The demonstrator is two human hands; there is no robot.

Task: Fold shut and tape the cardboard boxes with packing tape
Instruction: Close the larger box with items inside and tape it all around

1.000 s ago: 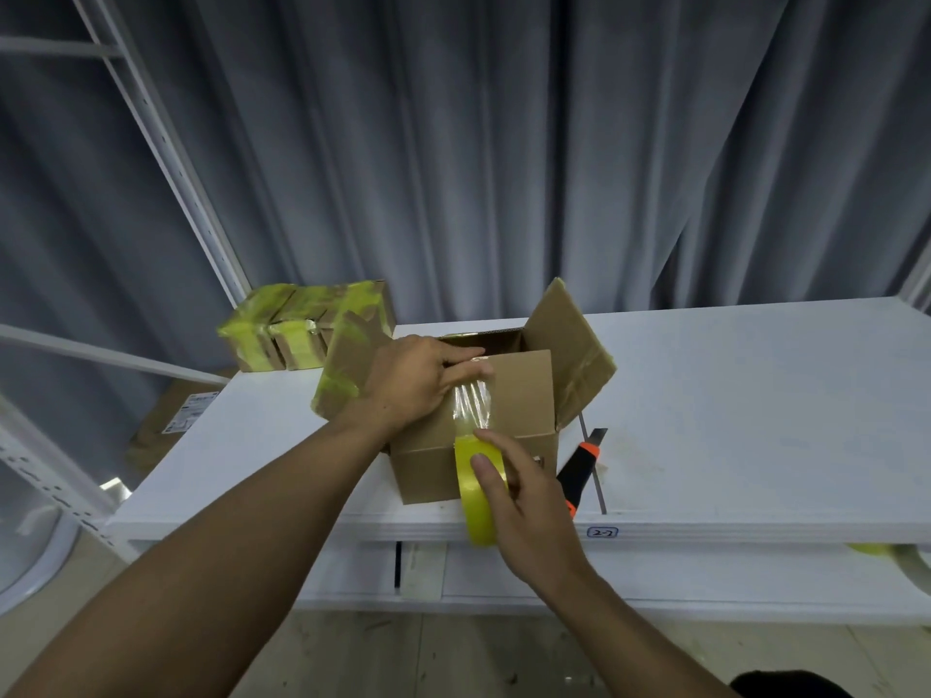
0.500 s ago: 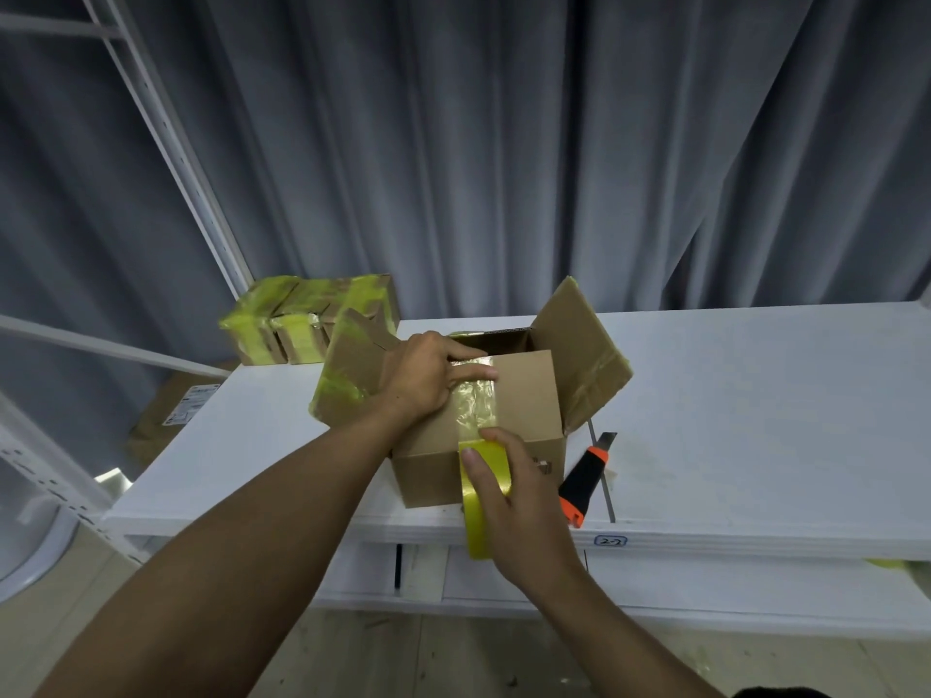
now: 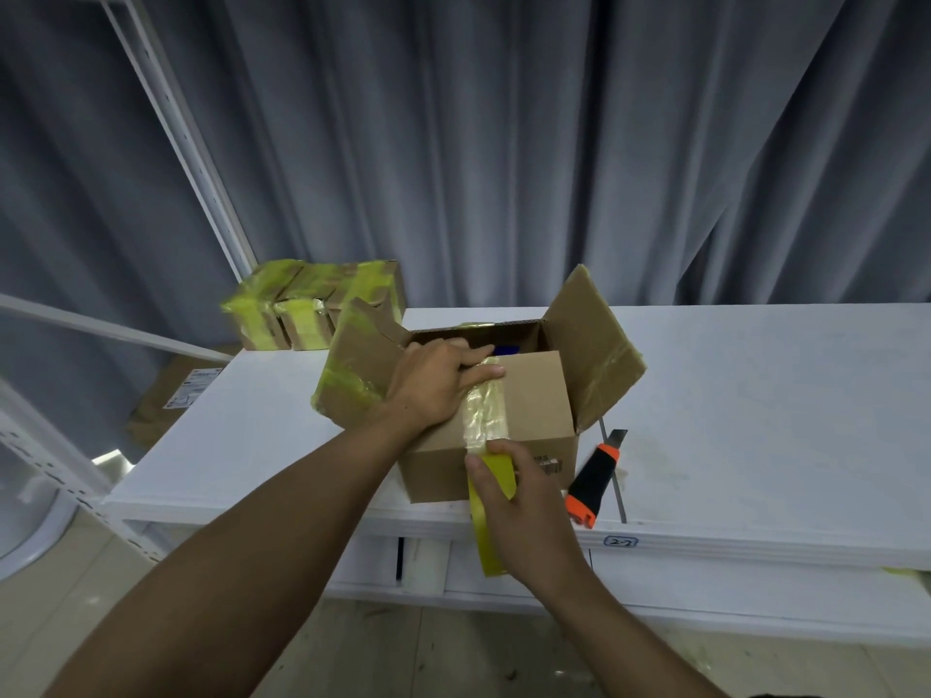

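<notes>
We face a grey curtain (image 3: 504, 143) that hangs in deep vertical folds across the whole back of the room. In front of it stands a white table (image 3: 755, 395). A narrow seam (image 3: 618, 496) splits its top, and its front edge bears a small handwritten label (image 3: 620, 542) reading 2-2. A lower white shelf (image 3: 705, 596) runs beneath. At the left we see a slotted white shelving upright (image 3: 179, 128) slanting across the view, and below it a white rail (image 3: 101, 327). The floor (image 3: 403, 657) is pale and scuffed.

right hand (image 3: 524, 516) hides most of tape roll (image 3: 484, 541).
</notes>
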